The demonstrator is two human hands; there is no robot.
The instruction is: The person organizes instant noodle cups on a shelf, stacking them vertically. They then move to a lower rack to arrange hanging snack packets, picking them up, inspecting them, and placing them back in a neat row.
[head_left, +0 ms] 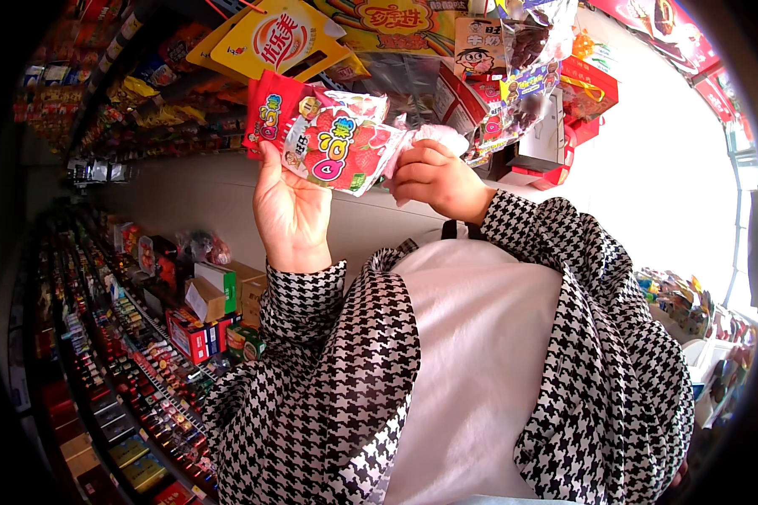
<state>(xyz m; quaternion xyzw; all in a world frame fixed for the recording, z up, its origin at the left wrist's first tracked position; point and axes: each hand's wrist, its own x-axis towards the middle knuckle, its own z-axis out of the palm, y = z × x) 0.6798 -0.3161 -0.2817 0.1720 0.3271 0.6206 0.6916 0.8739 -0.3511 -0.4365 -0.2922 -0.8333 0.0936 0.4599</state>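
Head view: hands (293, 215) hold flat packets (335, 150), crumpled plastic (443, 138).

Place: a shop, apparently for packaged goods | lower left: long tiered shelves (139, 358) crowded with small, many-coloured items in rows, cartons (189, 335) beside them | upper left: ranks of bright packets (164, 63) | top: large yellow packages (265, 42) | upper right: red boxes (588, 88)
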